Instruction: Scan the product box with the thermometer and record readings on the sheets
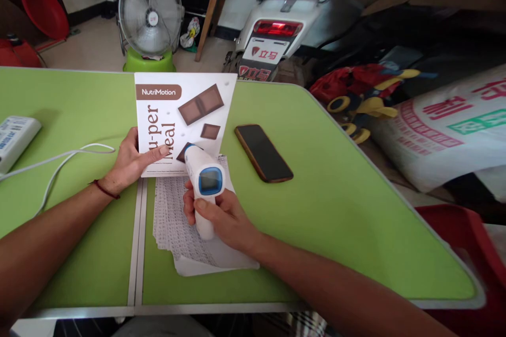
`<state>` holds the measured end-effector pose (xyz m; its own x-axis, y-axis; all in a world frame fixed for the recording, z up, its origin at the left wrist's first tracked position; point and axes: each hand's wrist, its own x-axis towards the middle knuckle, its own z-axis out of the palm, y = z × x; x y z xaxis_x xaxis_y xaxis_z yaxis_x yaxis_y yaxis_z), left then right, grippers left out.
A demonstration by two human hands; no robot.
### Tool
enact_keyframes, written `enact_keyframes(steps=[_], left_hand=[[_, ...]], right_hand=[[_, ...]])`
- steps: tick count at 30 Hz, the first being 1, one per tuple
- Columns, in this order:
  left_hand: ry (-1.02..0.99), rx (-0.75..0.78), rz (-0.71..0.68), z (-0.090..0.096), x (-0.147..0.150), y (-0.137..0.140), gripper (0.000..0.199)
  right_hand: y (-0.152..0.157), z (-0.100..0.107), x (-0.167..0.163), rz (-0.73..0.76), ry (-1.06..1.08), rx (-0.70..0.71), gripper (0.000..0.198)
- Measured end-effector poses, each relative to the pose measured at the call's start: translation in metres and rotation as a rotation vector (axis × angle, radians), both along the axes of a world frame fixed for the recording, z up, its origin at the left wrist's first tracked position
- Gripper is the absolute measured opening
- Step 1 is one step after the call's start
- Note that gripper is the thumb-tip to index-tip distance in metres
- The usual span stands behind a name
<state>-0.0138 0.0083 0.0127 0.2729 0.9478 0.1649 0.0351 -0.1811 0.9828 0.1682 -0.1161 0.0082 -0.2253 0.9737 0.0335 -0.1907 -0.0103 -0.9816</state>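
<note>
In the head view, my left hand point(136, 157) grips the lower left edge of a white NutriMotion box point(158, 121) with chocolate pieces printed on it, its thumb across the front. The box stands upright over the green table. My right hand point(219, 213) is wrapped round the handle of a white infrared thermometer point(206, 168) with a blue-rimmed screen. The thermometer's nose points at the lower right of the box front; I cannot tell whether they touch. Beneath both lies a stack of written sheets of paper point(169, 221), partly covered.
A smartphone point(264, 152) lies right of the box on the green table point(336, 221). At the far left sit a white device point(16, 139) and a white cable point(59, 160). Beyond the table are a fan point(150, 8), a scooter point(272, 37) and a printed sack point(446, 126).
</note>
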Motion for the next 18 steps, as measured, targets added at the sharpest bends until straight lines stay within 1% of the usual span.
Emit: enact_keyframes(steps=[6, 8, 10, 12, 14, 16, 18], left_hand=[[-0.008, -0.002, 0.028, -0.003, 0.0, 0.001, 0.069], [-0.025, 0.016, 0.046, -0.002, 0.0, 0.001, 0.068], [-0.059, 0.049, 0.058, 0.0, 0.001, 0.002, 0.067], [-0.11, 0.095, 0.065, 0.002, 0.001, 0.003, 0.064], [-0.138, 0.157, 0.082, 0.004, 0.002, 0.005, 0.062], [-0.126, 0.218, 0.107, 0.004, 0.002, 0.009, 0.062], [-0.103, 0.256, 0.122, 0.002, 0.0, 0.015, 0.063]], right_hand=[[0.0, 0.0, 0.001, -0.006, -0.019, 0.003, 0.029], [0.0, 0.002, 0.004, -0.003, -0.022, 0.026, 0.03], [0.002, 0.004, 0.009, -0.031, -0.068, 0.071, 0.03], [0.006, 0.008, 0.018, -0.119, -0.198, 0.139, 0.025], [0.012, 0.011, 0.029, -0.243, -0.377, 0.19, 0.022], [0.018, 0.011, 0.041, -0.328, -0.547, 0.202, 0.028], [0.025, 0.008, 0.054, -0.361, -0.73, 0.209, 0.036]])
